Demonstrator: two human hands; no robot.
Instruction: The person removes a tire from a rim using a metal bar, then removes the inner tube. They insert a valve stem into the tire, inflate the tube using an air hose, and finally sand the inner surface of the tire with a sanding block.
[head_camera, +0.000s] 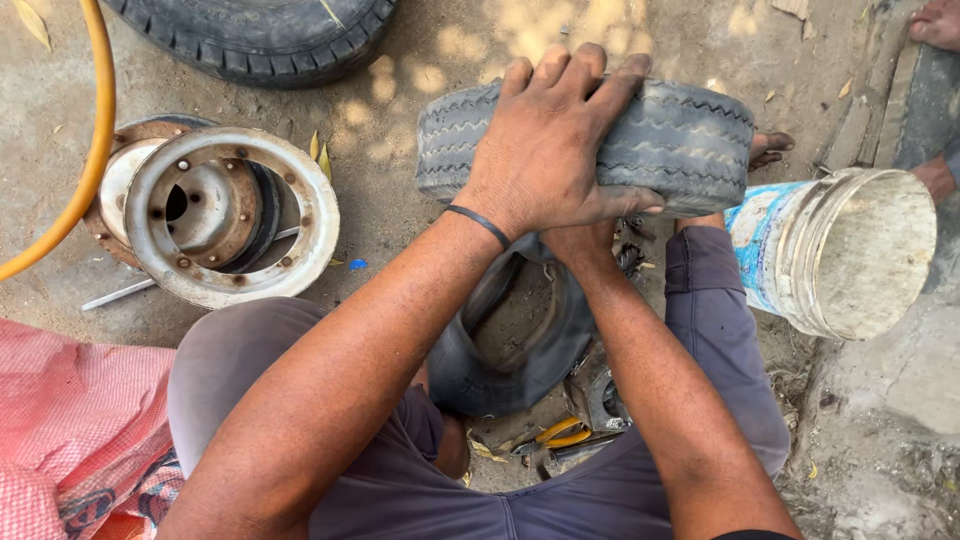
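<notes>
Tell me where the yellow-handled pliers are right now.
In the head view, the yellow-handled pliers lie on the ground between the person's knees, low and centre-right, just below the black inner tube and beside some metal parts.

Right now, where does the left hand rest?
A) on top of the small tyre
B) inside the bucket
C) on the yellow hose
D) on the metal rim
A: the left hand lies spread over the tread of the small tyre, away from the rim, the bucket and the hose.
</notes>
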